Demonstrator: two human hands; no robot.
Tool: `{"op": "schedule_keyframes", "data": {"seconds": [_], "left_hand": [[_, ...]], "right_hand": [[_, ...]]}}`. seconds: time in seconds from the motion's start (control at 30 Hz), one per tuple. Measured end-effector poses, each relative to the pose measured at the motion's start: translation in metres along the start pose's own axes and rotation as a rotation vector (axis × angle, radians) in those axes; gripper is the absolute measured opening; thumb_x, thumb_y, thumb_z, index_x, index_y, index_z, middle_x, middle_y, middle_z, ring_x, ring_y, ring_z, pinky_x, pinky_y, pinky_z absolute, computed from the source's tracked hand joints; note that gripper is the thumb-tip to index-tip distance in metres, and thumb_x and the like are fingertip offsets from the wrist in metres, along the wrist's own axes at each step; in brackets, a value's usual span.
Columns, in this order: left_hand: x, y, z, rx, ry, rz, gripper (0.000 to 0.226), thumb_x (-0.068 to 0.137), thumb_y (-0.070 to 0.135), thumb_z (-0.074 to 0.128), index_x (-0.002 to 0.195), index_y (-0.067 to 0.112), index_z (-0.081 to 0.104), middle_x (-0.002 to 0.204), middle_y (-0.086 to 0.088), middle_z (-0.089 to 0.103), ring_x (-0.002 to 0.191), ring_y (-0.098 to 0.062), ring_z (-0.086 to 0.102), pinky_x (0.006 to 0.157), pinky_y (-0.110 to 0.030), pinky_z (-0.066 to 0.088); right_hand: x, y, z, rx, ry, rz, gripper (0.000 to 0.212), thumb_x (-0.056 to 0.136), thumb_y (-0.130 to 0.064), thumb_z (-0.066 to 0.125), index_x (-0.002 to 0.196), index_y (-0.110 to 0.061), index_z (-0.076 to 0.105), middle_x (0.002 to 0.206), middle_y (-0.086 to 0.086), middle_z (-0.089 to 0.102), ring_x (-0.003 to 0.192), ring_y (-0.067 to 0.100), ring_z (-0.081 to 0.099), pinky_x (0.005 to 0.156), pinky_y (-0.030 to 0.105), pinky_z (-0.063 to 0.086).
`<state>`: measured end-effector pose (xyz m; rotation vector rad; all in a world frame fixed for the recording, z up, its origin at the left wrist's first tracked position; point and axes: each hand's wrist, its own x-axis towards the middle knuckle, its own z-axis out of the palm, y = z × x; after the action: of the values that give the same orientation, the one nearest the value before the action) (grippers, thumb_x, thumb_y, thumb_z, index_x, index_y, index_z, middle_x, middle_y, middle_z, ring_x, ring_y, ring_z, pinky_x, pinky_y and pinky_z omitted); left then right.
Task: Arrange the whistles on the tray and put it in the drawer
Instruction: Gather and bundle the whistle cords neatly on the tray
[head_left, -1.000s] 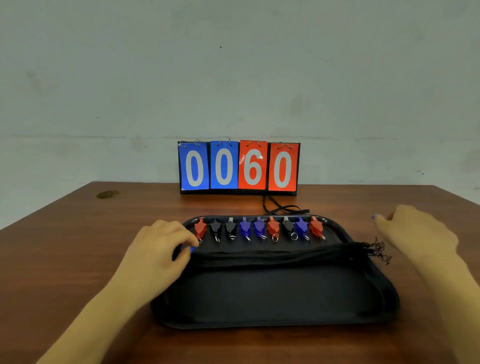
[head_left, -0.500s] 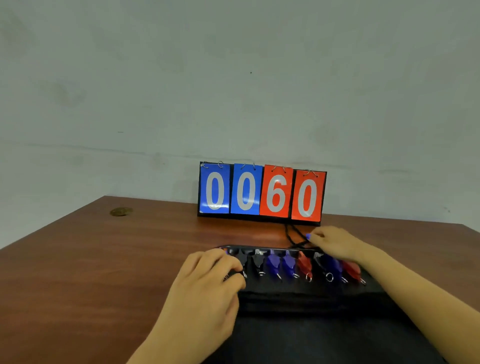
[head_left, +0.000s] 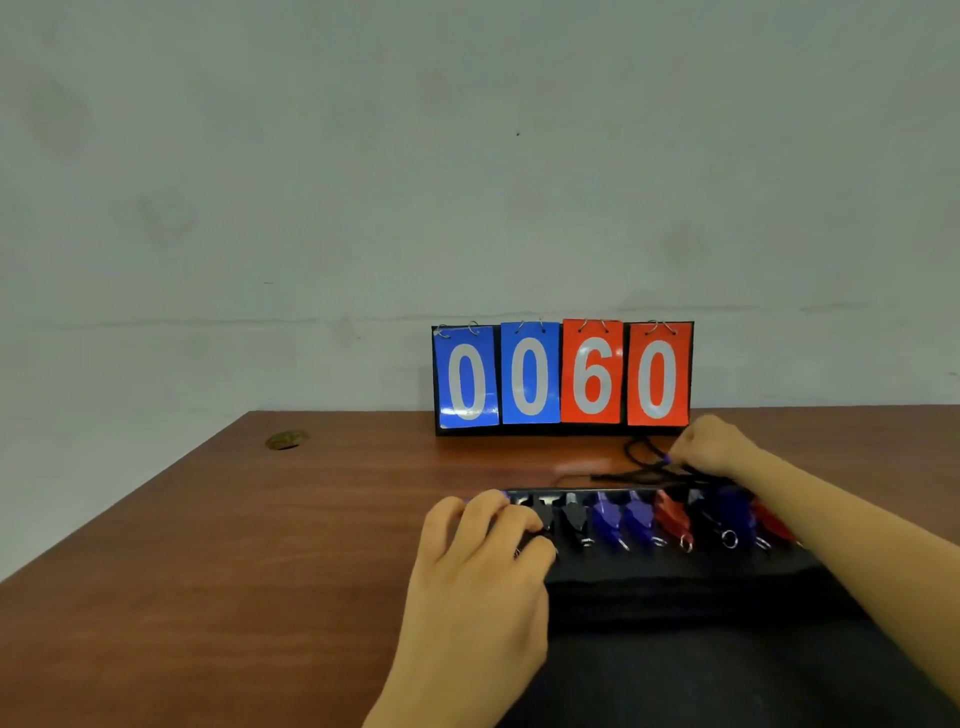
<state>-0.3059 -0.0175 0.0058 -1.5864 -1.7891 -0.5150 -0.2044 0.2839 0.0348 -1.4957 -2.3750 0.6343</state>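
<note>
Hands (head_left: 592, 499) at whistles (head_left: 639, 517) on tray (head_left: 675, 571); right perhaps pinching cord (head_left: 636, 457).

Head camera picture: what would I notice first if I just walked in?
Probably the scoreboard at the back of the table, with blue and red cards reading 0060. Next, the row of red, black and blue whistles on the black tray, with the left hand and right hand at either end.

I saw black, blue and red whistles (head_left: 639, 519) in a row on the black tray (head_left: 675, 577). The tabletop (head_left: 260, 545) was reddish-brown wood grain; the scoreboard (head_left: 562, 378) showed white digits on two blue and two red cards.
</note>
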Motion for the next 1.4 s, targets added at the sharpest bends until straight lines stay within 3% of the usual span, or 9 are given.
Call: {"op": "schedule_keyframes", "data": {"seconds": [0.2, 0.33, 0.47, 0.7, 0.77, 0.9, 1.0, 1.2, 1.4], "left_hand": [[-0.002, -0.001, 0.001, -0.011, 0.092, -0.003, 0.019, 0.057, 0.025, 0.072, 0.076, 0.028, 0.069, 0.088, 0.011, 0.067, 0.099, -0.012, 0.046, 0.087, -0.034, 0.028], [-0.002, 0.0, 0.0, -0.034, 0.139, -0.047, 0.023, 0.072, 0.027, 0.047, 0.081, 0.027, 0.068, 0.084, 0.012, 0.066, 0.096, -0.012, 0.048, 0.09, -0.036, 0.027], [-0.002, 0.0, -0.009, -0.12, 0.083, -0.15, 0.022, 0.078, 0.038, 0.046, 0.081, 0.031, 0.067, 0.076, 0.018, 0.063, 0.092, -0.005, 0.048, 0.092, -0.036, 0.024], [0.012, 0.012, -0.032, -0.929, 0.013, -0.704, 0.052, 0.061, 0.083, 0.036, 0.102, 0.052, 0.044, 0.087, 0.032, 0.059, 0.097, 0.019, 0.036, 0.085, -0.016, 0.019], [0.014, 0.009, -0.032, -1.179, 0.161, -0.811, 0.048, 0.07, 0.074, 0.047, 0.102, 0.039, 0.053, 0.075, 0.022, 0.064, 0.084, 0.006, 0.053, 0.087, -0.021, 0.034], [0.014, 0.011, -0.037, -1.224, 0.326, -0.879, 0.032, 0.087, 0.039, 0.049, 0.08, 0.01, 0.057, 0.061, 0.0, 0.059, 0.053, -0.002, 0.053, 0.055, -0.008, 0.041], [0.012, 0.014, -0.038, -1.239, 0.27, -0.852, 0.021, 0.095, 0.017, 0.039, 0.085, 0.015, 0.057, 0.065, -0.01, 0.057, 0.046, -0.002, 0.048, 0.047, -0.01, 0.039], [0.012, 0.024, -0.034, -1.227, -0.059, -0.675, 0.024, 0.094, 0.021, 0.044, 0.088, 0.02, 0.067, 0.052, 0.005, 0.046, 0.044, -0.002, 0.042, 0.046, -0.011, 0.037], [0.013, 0.041, -0.028, -1.255, -0.217, -0.676, 0.026, 0.096, 0.01, 0.037, 0.098, 0.012, 0.063, 0.046, 0.006, 0.047, 0.042, -0.003, 0.039, 0.043, -0.015, 0.034]], "right_hand": [[-0.033, -0.02, -0.027, 0.349, -0.022, -0.144, 0.009, 0.088, -0.003, 0.055, 0.081, -0.005, 0.06, 0.095, 0.011, 0.059, 0.071, 0.013, 0.053, 0.059, 0.021, 0.04], [-0.062, -0.044, -0.051, 0.531, -0.04, -0.285, 0.012, 0.091, -0.01, 0.054, 0.081, -0.014, 0.06, 0.096, 0.007, 0.066, 0.089, 0.021, 0.06, 0.084, 0.038, 0.047], [-0.102, -0.07, -0.066, 0.708, -0.083, -0.43, 0.008, 0.092, -0.018, 0.056, 0.085, -0.019, 0.06, 0.097, 0.002, 0.071, 0.092, 0.019, 0.062, 0.078, 0.033, 0.043], [-0.171, -0.105, -0.058, 0.934, -0.233, -0.574, 0.005, 0.09, -0.017, 0.058, 0.088, -0.018, 0.062, 0.089, -0.001, 0.073, 0.09, 0.016, 0.066, 0.083, 0.031, 0.046], [-0.184, -0.108, -0.051, 0.934, -0.262, -0.56, 0.006, 0.089, -0.017, 0.059, 0.086, -0.019, 0.064, 0.087, -0.001, 0.074, 0.091, 0.015, 0.067, 0.083, 0.027, 0.048], [-0.2, -0.097, -0.026, 0.834, -0.296, -0.482, 0.009, 0.088, -0.018, 0.059, 0.085, -0.02, 0.068, 0.091, 0.0, 0.073, 0.098, 0.014, 0.065, 0.096, 0.033, 0.046], [-0.204, -0.079, -0.011, 0.738, -0.333, -0.441, 0.009, 0.089, -0.02, 0.058, 0.087, -0.02, 0.067, 0.092, -0.003, 0.073, 0.095, 0.012, 0.065, 0.093, 0.034, 0.05], [-0.206, -0.039, 0.001, 0.576, -0.44, -0.381, 0.007, 0.09, -0.02, 0.057, 0.087, -0.017, 0.063, 0.08, -0.003, 0.072, 0.078, 0.007, 0.064, 0.078, 0.027, 0.049], [-0.206, -0.008, 0.003, 0.752, -0.37, -0.298, 0.01, 0.09, -0.014, 0.055, 0.088, -0.007, 0.061, 0.066, 0.001, 0.069, 0.062, 0.009, 0.061, 0.063, 0.023, 0.047]]}}
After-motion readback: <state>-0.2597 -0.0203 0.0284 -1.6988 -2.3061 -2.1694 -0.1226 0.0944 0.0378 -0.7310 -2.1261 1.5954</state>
